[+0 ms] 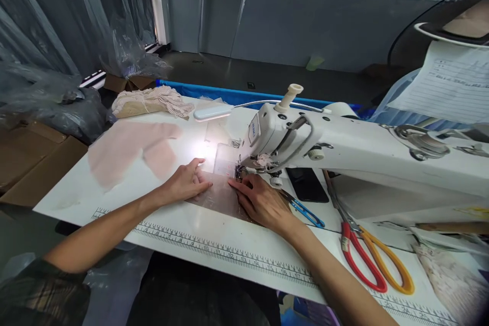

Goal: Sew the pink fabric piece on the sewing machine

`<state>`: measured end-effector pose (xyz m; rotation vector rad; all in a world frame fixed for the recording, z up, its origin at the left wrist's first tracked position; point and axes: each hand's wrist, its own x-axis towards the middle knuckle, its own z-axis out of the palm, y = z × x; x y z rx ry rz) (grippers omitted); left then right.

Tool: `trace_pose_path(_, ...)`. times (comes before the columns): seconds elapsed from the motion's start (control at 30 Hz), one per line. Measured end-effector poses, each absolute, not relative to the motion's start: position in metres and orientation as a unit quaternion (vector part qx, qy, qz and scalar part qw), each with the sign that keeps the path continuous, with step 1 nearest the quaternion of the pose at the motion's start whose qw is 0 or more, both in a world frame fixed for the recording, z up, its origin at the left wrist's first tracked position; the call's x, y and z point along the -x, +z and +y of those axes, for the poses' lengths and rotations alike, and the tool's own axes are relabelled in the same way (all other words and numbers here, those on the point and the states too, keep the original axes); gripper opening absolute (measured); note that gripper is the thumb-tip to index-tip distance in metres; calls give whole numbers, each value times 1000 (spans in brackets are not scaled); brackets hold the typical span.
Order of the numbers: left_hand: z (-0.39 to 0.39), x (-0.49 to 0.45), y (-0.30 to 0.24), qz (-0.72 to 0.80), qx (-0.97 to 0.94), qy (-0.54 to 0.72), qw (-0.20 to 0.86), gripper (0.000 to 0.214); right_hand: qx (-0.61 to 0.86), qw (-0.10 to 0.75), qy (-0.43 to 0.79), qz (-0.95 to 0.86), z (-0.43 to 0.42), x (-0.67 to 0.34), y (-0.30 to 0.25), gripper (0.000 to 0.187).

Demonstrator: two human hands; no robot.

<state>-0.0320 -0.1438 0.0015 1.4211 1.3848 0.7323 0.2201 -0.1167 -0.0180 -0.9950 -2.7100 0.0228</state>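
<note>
A sheer pale pink piece of fabric (216, 194) lies on the white table at the needle end of a sewing machine (263, 132). My left hand (185, 182) rests on the fabric's left part, thumb and index finger apart, the other fingers partly hidden. Close by the presser foot (240, 172), my right hand (262, 197) lies on the right part of the same fabric. Its index finger is stretched out toward the left, and the other fingers are bent and partly hidden. Bright light from a small white lamp (213, 112) falls just beyond my left hand.
Left of my hands lie more sheer pink pieces (126, 150); behind them is a tied lace bundle (148, 102). Blue thread snips (307, 212), a dark phone (307, 184) and red-and-yellow-handled scissors (376, 257) lie to the right. A printed ruler (206, 247) runs along the front edge.
</note>
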Motion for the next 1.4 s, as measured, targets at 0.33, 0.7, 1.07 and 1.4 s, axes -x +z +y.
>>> trace_pose_path(0.33,-135,44,5,589,-624,250,449,70,371,187,160,-895,-113,-242,-24,38)
trace_pose_path(0.7,-135,45,13,608,-602,219,469,80,332,192,71,-921,-120,-230,-33,39)
trace_pose_path(1.07,-139,52,19,561,-678,158,449,68,316,207,91,-921,-128,-229,-31,35)
trace_pose_path(1.4,-134,41,11,622,-610,265,413,84,349,214,35,-912,-122,-222,-34,40)
